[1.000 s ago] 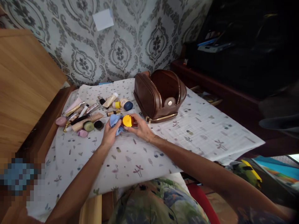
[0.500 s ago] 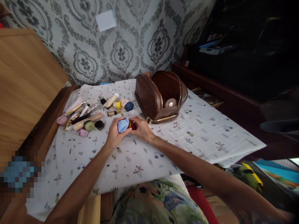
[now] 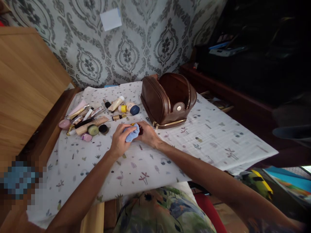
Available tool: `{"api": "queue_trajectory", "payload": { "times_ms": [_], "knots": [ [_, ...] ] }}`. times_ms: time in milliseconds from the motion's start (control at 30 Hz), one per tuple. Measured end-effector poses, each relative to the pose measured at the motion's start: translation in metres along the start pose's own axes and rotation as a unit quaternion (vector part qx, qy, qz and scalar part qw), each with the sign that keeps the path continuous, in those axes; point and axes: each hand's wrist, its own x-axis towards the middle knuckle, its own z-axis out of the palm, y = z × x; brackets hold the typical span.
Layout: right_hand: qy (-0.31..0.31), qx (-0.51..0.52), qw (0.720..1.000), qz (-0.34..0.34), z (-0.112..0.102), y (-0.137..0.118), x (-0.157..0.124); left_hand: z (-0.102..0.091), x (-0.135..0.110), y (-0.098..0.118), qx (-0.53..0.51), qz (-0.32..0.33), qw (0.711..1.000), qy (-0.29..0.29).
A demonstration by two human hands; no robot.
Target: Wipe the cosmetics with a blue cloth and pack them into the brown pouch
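A blue cloth (image 3: 132,134) is being pressed over a small jar (image 3: 140,130) just above the bench, in front of the person and a little left of the middle. The jar is mostly hidden, with only a dark reddish sliver showing. The left hand (image 3: 119,139) is bunching the cloth, its grip curled tight around the fabric. The right hand (image 3: 148,134) is cupping the jar from the other side, its grip closed around it, and the two hands are touching.

A white printed sheet (image 3: 206,136) is covering the bench. Just behind the hands, a brown leather pouch (image 3: 160,102) is standing unzipped, with its mouth gaping. To the left, tubes and sticks (image 3: 92,118) are lying in a loose heap. Beside them are a green-lidded pot (image 3: 92,130), a black pot (image 3: 103,129) and a pink pot (image 3: 86,138). A blue-capped bottle (image 3: 132,109) is lying near the pouch.
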Motion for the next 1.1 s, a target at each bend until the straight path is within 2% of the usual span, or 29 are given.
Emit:
{"api": "queue_trajectory", "payload": {
  "times_ms": [100,200,367,467,567,667,867,1000,1100],
  "knots": [
    [0.012,-0.003,1.0,-0.004,-0.001,0.002,0.001,-0.001,0.0,0.002,0.024,0.048,0.998,-0.04],
    [-0.001,0.004,0.999,-0.033,-0.002,0.002,0.0,0.0,0.0,0.004,0.028,0.03,0.998,-0.044],
    [-0.026,0.019,0.998,-0.055,-0.002,-0.004,-0.001,0.0,0.004,0.001,-0.073,-0.1,0.992,0.005],
    [-0.026,0.049,0.998,-0.04,0.0,-0.003,0.0,-0.002,0.007,-0.001,-0.149,-0.203,0.968,0.024],
    [-0.013,0.122,0.992,-0.009,0.001,0.0,0.0,-0.004,0.008,-0.002,-0.18,-0.298,0.937,0.029],
    [0.0,0.204,0.979,0.022,0.002,0.002,0.002,-0.005,0.009,0.001,-0.206,-0.346,0.915,0.029],
    [0.056,0.288,0.955,0.049,0.004,0.002,0.005,-0.001,0.008,0.013,-0.229,-0.353,0.906,0.051],
    [0.083,0.235,0.968,0.0,-0.001,-0.008,0.003,-0.004,0.009,0.021,-0.205,-0.326,0.92,0.071],
    [0.097,0.157,0.981,-0.052,-0.014,-0.022,0.0,-0.011,0.017,0.026,-0.197,-0.293,0.932,0.083]
  ]
}}
